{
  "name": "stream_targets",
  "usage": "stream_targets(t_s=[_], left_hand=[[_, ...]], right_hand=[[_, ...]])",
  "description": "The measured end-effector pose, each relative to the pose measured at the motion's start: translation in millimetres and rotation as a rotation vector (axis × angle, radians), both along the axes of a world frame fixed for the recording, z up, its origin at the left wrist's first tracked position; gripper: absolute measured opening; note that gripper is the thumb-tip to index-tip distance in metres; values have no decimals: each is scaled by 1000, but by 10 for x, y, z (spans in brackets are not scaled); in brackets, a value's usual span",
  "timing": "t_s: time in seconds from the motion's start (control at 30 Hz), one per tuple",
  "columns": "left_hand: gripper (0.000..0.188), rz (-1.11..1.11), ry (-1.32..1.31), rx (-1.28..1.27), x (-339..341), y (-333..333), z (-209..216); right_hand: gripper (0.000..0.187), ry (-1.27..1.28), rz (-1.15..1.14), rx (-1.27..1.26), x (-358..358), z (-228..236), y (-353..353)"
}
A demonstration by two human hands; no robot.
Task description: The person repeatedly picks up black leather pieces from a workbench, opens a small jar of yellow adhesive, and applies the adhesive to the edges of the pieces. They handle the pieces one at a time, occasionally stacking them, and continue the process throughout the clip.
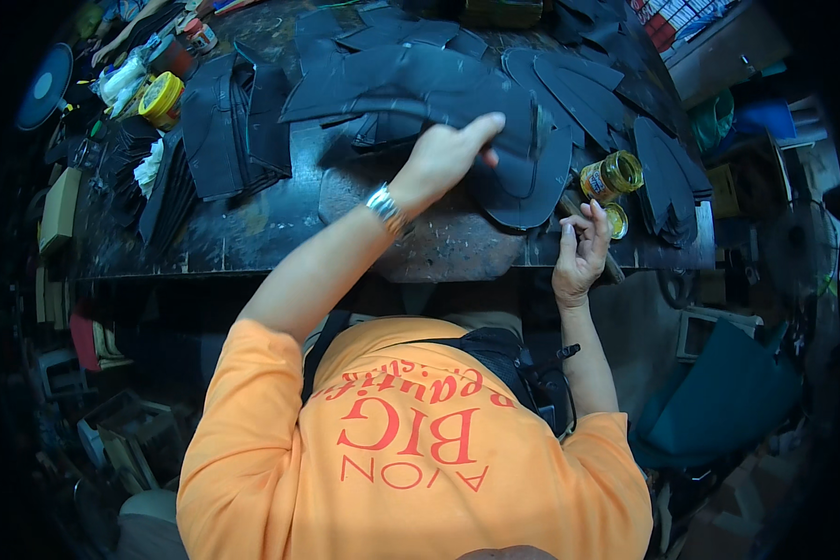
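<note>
My left hand [450,155] is closed on the edge of a curved black sheet piece [397,82], thumb stretched out to the right. The piece is lifted over the bench and its right end is smeared by motion. My right hand [583,247] is at the bench's front edge, fingers half bent and apart, with nothing plainly gripped. A brown stick [612,271] passes behind it, partly hidden. Just beyond the fingertips is an open glass jar [610,176] with yellowish contents, and a round yellow lid [617,221] lies beside it. Rounded black cut pieces [525,191] lie under and right of my left hand.
The dark worktop [243,238] carries stacks of black pieces [226,135] at left and more pieces [665,177] at right. A yellow tub [161,98] stands far left. Below the right side is a dark green shape [719,401].
</note>
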State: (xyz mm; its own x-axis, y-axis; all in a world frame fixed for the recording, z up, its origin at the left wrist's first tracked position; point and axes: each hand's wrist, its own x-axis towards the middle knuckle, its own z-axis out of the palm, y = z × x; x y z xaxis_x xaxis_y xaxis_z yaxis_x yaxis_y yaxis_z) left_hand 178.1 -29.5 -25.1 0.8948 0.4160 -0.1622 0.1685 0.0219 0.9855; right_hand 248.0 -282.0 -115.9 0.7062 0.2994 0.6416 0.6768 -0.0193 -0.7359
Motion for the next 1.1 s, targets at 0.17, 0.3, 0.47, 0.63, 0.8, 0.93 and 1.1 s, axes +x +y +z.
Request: stream_targets(t_s=[0.17, 0.3, 0.47, 0.63, 0.8, 0.93, 1.1], left_hand=[[36, 257, -69, -404, 859, 77, -50], [36, 267, -225, -599, 1263, 41, -92], [37, -263, -19, -479, 960, 230, -60], [40, -90, -223, 415, 440, 1146, 118], [56, 639, 41, 999, 270, 2403, -4], [90, 529, 556, 952, 224, 2552, -539], [93, 550, 423, 949, 119, 2565, -644]], right_hand=[[58, -20, 27, -30, 10, -61, 15], [61, 32, 45, -70, -2, -46, 4], [63, 78, 53, -66, -19, -32, -9], [63, 107, 54, -29, -33, -33, 9], [64, 56, 18, -69, -38, -24, 27], [65, 47, 25, -87, -33, -17, 18], [65, 76, 40, -88, -31, -25, 4]])
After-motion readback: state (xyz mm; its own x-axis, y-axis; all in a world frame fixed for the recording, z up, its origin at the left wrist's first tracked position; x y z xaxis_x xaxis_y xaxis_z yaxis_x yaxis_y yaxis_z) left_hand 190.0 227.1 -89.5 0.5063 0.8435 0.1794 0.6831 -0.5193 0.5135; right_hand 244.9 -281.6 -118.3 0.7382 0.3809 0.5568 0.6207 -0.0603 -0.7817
